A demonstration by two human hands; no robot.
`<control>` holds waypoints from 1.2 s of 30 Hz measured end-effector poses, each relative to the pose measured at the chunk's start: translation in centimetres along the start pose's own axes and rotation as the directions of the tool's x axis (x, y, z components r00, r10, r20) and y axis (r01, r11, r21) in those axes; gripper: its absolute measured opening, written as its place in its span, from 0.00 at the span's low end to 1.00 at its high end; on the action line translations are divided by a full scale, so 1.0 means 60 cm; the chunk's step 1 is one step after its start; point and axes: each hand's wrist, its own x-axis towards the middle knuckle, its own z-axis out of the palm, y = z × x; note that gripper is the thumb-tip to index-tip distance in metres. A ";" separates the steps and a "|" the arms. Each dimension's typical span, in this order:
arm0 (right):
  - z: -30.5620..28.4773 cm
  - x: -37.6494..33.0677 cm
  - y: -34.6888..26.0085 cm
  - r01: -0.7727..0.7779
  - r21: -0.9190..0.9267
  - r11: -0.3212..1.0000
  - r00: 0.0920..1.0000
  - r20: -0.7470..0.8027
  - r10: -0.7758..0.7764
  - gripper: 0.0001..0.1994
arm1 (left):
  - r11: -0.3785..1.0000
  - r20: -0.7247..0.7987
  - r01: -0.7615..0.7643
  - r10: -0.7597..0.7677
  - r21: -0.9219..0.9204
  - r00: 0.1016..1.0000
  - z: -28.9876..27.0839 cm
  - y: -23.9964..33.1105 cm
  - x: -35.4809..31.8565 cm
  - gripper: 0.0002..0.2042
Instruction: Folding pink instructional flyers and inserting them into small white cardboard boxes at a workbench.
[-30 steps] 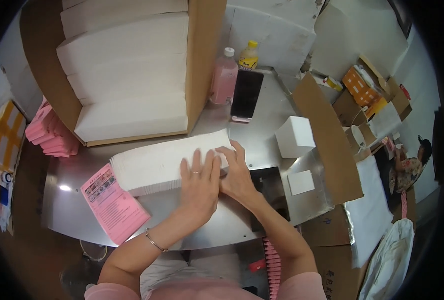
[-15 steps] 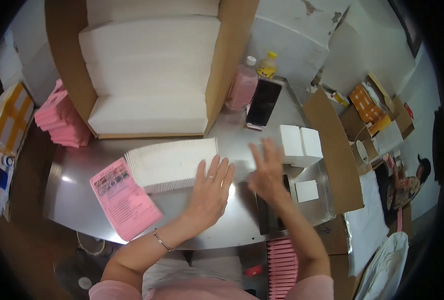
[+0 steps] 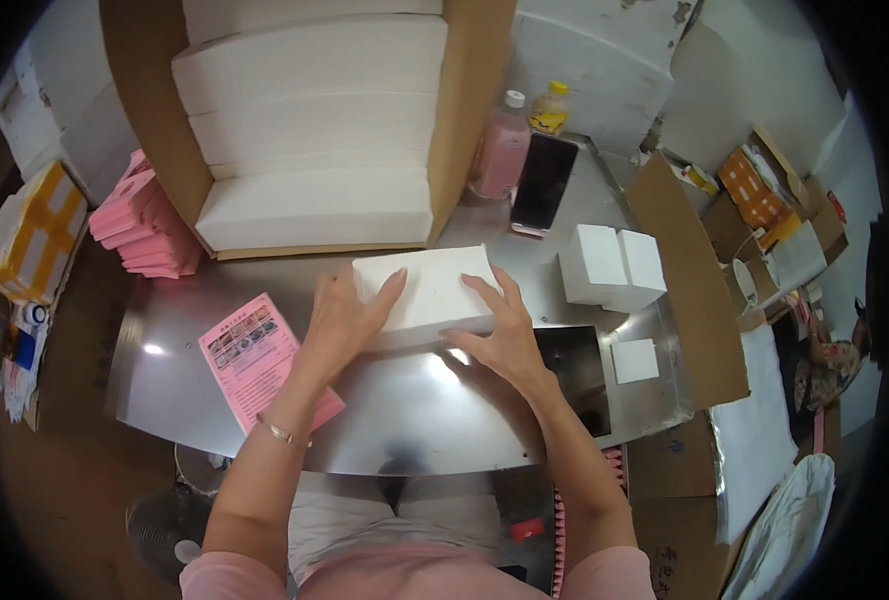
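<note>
A long white stack of flat folded cartons (image 3: 434,290) lies on the shiny metal table (image 3: 404,410). My left hand (image 3: 349,315) rests on its left end with fingers spread over the top. My right hand (image 3: 504,330) presses against its right front corner, fingers apart. Both hands touch the stack from either side. A pink printed leaflet (image 3: 259,355) lies flat on the table to the left of my left forearm.
A big cardboard box (image 3: 314,130) with rows of white stacks stands behind. Pink packets (image 3: 149,225) pile at the left. A pink bottle (image 3: 502,150), a yellow-capped bottle (image 3: 549,108) and a phone (image 3: 544,185) stand at the back. White cube boxes (image 3: 609,265) and open cartons lie right.
The white stack has shifted right toward the table's middle. My right hand, lifted half a second ago, has come back down on the stack's right end.
</note>
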 end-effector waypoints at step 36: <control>-0.296 -0.128 0.254 -0.409 0.490 0.770 0.502 -0.584 0.638 0.15 | 0.713 0.748 0.519 0.013 -0.472 0.664 0.207 0.129 0.129 0.30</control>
